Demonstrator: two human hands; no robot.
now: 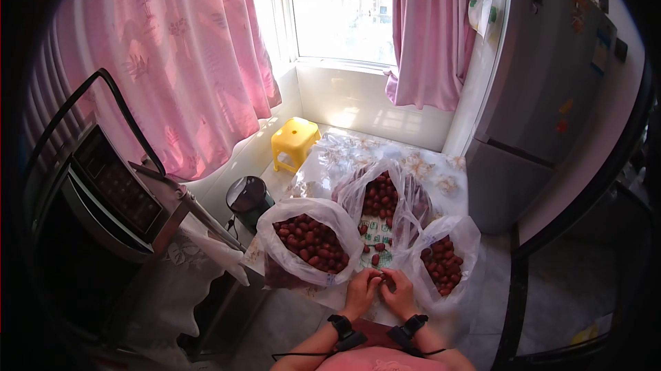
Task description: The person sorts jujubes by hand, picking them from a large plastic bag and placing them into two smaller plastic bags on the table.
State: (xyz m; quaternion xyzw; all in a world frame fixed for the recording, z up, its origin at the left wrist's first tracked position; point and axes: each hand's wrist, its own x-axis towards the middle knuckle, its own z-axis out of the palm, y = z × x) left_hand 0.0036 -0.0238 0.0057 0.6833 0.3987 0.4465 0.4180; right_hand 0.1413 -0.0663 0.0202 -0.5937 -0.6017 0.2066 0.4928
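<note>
My left hand [362,292] and my right hand [398,293] meet at the table's near edge, fingers curled inward and fingertips close together. What they pinch, if anything, is too small and hidden to name. Just beyond the fingertips, a few loose red dates [375,259] lie on green-printed plastic [379,233]. To the left of my hands stands an open white plastic bag [352,226] full of dates [311,240]. A smaller open bag [469,247] with dates [441,265] is on the right. Behind, a third bag [351,188] has dates [381,197] spilling toward me.
A floral-covered table [447,184] carries the bags. A dark cylindrical bin [249,199] and a yellow stool [295,138] stand left of it. The fridge [533,89] is on the right, a microwave [113,185] on the left. Pink curtains [165,47] flank the window.
</note>
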